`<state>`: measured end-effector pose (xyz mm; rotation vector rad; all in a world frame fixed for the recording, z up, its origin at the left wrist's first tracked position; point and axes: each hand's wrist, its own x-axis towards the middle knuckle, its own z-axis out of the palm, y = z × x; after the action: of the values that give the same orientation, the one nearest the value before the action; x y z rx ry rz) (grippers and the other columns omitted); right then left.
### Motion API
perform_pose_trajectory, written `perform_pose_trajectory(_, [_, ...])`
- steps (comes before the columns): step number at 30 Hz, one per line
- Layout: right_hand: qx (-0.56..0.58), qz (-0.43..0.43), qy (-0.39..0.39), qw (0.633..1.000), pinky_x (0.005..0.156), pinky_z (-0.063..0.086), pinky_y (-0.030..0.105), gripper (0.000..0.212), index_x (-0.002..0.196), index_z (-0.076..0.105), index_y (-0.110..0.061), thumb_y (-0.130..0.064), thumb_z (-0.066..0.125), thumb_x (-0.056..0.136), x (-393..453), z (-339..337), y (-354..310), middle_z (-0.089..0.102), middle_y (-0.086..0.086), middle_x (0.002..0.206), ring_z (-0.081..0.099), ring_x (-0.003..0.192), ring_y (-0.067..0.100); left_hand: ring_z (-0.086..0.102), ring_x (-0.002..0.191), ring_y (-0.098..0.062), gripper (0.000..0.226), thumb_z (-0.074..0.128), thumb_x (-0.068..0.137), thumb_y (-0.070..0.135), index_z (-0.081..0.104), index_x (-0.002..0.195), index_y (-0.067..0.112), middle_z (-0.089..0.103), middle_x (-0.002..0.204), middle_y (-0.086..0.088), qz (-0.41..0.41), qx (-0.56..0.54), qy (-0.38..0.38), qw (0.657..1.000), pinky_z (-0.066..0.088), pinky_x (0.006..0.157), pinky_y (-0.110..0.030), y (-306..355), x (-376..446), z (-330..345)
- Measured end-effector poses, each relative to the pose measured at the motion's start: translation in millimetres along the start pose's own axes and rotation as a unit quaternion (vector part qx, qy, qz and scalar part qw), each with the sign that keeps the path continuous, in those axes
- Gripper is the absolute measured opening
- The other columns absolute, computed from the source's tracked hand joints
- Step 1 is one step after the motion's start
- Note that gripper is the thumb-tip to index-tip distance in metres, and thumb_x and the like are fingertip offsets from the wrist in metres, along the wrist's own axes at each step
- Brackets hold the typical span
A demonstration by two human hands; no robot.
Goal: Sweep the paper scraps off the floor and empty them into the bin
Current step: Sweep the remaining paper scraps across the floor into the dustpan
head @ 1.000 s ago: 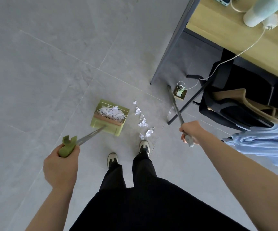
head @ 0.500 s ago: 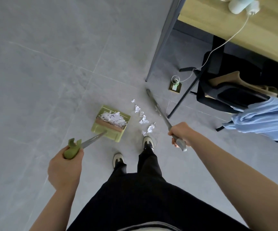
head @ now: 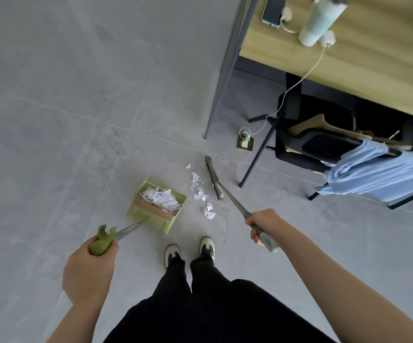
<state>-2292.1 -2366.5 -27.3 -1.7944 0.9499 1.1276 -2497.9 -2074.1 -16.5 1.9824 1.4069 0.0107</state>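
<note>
Gripping an unlabelled green dustpan point(head: 156, 206), left hand point(head: 89, 266); no writing legible.

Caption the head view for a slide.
Left hand holds the green dustpan, already loaded with scraps; right hand sets the broom beside loose paper scraps on the floor.
</note>
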Motion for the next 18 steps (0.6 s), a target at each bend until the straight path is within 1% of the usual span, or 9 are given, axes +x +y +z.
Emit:
perform_pose_trajectory(2, [-0.007,0.002,0.01,1.0,0.041,0.038,0.022,0.005,0.086,0.049,0.001,0.005,0.049,0.088,-2,-7,2,0.04,0.008,0.064,0.042,0.046,0.018,0.056,0.066,-0.031,0.019,0.068,0.087,0.042,0.068,0.08,0.024,0.061,0.066,-0.004,-0.001,0.002,0.0,1.0,0.047,0.065,-0.039,0,-3,0])
perform_pose_trajectory(4, [-0.014,0.0,0.016,1.0,0.043,0.039,0.023,0.005,0.087,0.049,0.002,0.006,0.048,0.088,-4,-13,3,0.041,0.009,0.066,0.042,0.047,0.019,0.056,0.066,-0.031,0.018,0.068,0.087,0.042,0.068,0.082,0.025,0.061,0.067,-0.003,-0.007,0.004,0.002,1.0,0.046,0.064,-0.037,-1,-5,0])
perform_pose_trajectory(7, [-0.019,0.0,0.013,1.0,0.043,0.04,0.023,0.006,0.09,0.048,0.003,0.008,0.047,0.087,-6,-23,4,0.04,0.01,0.064,0.043,0.046,0.018,0.056,0.069,-0.032,0.02,0.068,0.086,0.043,0.071,0.089,0.024,0.062,0.07,-0.004,-0.013,0.007,0.006,1.0,0.046,0.066,-0.038,-1,-9,1])
perform_pose_trajectory(9, [-0.027,0.011,0.011,1.0,0.042,0.04,0.022,0.005,0.088,0.047,0.004,0.008,0.044,0.088,-8,-25,9,0.04,0.01,0.064,0.042,0.043,0.017,0.057,0.07,-0.033,0.019,0.068,0.086,0.043,0.071,0.091,0.025,0.062,0.071,-0.003,-0.019,0.009,0.007,1.0,0.048,0.068,-0.039,-1,-10,0])
perform_pose_trajectory(12, [-0.017,0.038,-0.004,0.999,0.041,0.039,0.02,0.012,0.083,0.044,-0.002,0.008,0.04,0.089,-9,-22,17,0.039,0.008,0.061,0.041,0.041,0.016,0.057,0.07,-0.033,0.016,0.068,0.086,0.043,0.068,0.088,0.028,0.062,0.07,-0.003,-0.027,0.003,0.009,1.0,0.049,0.068,-0.04,-2,-12,-3])
perform_pose_trajectory(16, [0.024,0.073,-0.032,0.997,0.04,0.04,0.018,0.014,0.085,0.038,-0.006,0.007,0.038,0.089,-12,-6,23,0.038,0.005,0.058,0.04,0.037,0.015,0.057,0.068,-0.032,0.014,0.068,0.086,0.04,0.067,0.087,0.026,0.062,0.069,-0.004,-0.039,0.005,0.005,0.999,0.047,0.065,-0.038,-6,-11,-6])
perform_pose_trajectory(18, [0.041,0.077,-0.057,0.995,0.04,0.04,0.018,0.014,0.085,0.037,-0.007,0.007,0.037,0.089,-15,5,21,0.038,0.005,0.06,0.04,0.038,0.015,0.057,0.067,-0.031,0.013,0.068,0.086,0.04,0.068,0.087,0.027,0.062,0.069,-0.004,-0.044,0.006,0.003,0.999,0.047,0.065,-0.038,-9,-11,-8])
